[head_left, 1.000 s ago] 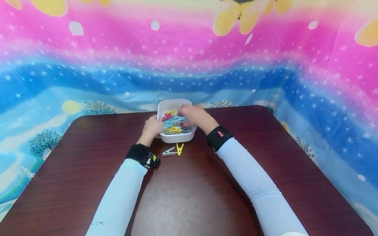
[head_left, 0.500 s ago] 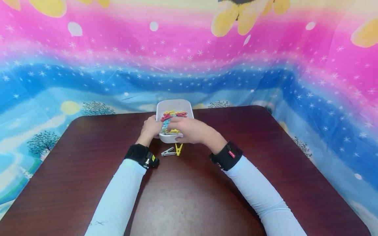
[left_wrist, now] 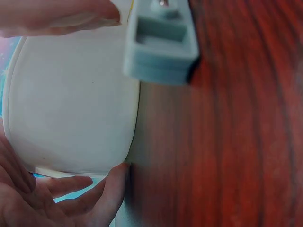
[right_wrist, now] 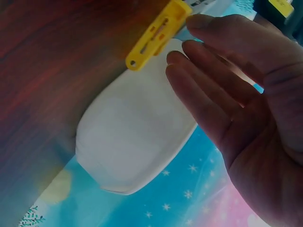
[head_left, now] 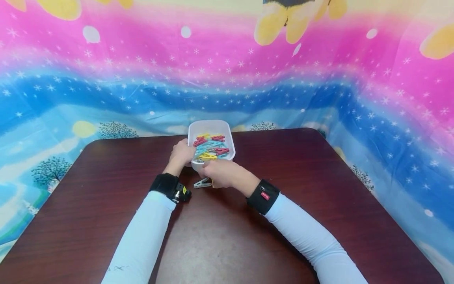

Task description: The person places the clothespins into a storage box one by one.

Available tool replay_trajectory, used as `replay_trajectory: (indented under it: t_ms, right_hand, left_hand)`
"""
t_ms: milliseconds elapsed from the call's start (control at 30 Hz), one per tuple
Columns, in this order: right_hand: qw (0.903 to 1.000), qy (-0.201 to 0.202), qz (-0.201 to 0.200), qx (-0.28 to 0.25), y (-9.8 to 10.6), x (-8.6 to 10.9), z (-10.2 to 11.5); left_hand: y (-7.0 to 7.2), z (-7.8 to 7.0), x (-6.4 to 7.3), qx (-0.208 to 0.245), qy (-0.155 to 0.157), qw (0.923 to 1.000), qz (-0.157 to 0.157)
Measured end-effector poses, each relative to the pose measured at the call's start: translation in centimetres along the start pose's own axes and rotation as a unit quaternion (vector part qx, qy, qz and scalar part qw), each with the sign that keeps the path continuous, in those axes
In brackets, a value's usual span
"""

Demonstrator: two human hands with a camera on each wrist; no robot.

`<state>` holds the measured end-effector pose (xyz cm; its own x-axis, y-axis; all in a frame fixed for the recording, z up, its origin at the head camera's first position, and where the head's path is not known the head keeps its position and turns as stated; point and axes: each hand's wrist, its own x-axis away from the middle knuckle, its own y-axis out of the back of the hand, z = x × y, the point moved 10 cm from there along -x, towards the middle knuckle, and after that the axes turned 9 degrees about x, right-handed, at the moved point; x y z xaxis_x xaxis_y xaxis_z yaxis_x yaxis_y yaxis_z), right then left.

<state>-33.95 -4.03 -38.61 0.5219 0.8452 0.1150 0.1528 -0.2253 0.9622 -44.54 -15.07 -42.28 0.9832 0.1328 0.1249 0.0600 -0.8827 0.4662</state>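
My left hand [head_left: 182, 153] grips the left side of a white plastic tub [head_left: 229, 136], its fingers [left_wrist: 111, 191] at the edge in the left wrist view. Several clothespins [head_left: 209, 146] in red, yellow and light blue lie inside the tub. My right hand [head_left: 225, 172] is low in front of the tub, fingertips pointing toward the table. A grey clothespin [head_left: 202, 183] lies on the table just below those fingertips. A yellow clothespin [right_wrist: 158, 35] shows beside the right thumb tip in the right wrist view; in the head view the hand mostly hides it. Thumb and fingers stand apart there.
A dark brown wooden table [head_left: 117, 185] with rounded far corners carries the tub near its far edge. Behind and along the sides hangs a printed cloth backdrop [head_left: 227, 79] with snowflakes and trees. Both wrists wear black straps [head_left: 263, 196].
My right hand has come out of the tub and moved down toward the two clothespins in front of it, covering most of the yellow one. My left hand keeps its grip.
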Motion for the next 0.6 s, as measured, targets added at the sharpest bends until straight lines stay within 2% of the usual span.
replay_trajectory:
  t_ms: [300,433,600]
  right_hand:
    - [0.9997,-0.018,0.016,0.001,-0.4,0.3,-0.2]
    - [0.998,-0.03,0.037,0.041,-0.7,0.5,-0.1]
    - [0.9954,-0.052,0.077,0.023,-1.4,0.8,-0.4]
  left_hand:
    - [-0.1,0.0,0.0,0.003,0.003,1.0,0.003]
    - [-0.2,0.3,-0.1,0.009,0.015,0.9998,0.003]
    - [-0.2,0.4,-0.3,0.008,0.022,0.9997,-0.001]
